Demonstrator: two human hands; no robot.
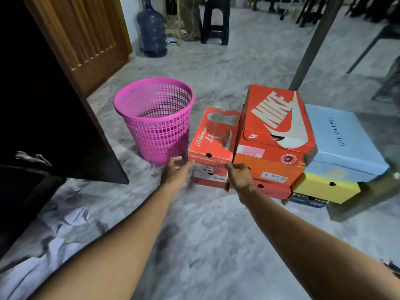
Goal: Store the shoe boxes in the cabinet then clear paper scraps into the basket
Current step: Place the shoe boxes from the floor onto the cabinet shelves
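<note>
Head view: both bare arms reach forward over the marbled floor (216,234), the left hand (176,169) and right hand (239,176) spread open with curled fingers, holding nothing, one at each near corner of the Gowalk shoe box (211,140). The fingertips sit at or just short of its near end; contact is too blurred to tell. That box is orange-red with a shoe printed on its lid and lies on another red box (208,177). Just right of it stands a taller stack topped by the orange Nike box (279,118), tilted, with a big white swoosh, over an orange box (270,167) carrying a size label. Farther right, a pale blue box (344,144) rests on a yellow box (326,187). Left of the boxes, just beside them, stands the empty pink mesh basket (154,120). At near left, crumpled white paper scraps (65,215) lie on the floor by the dark open cabinet door (65,126).
</note>
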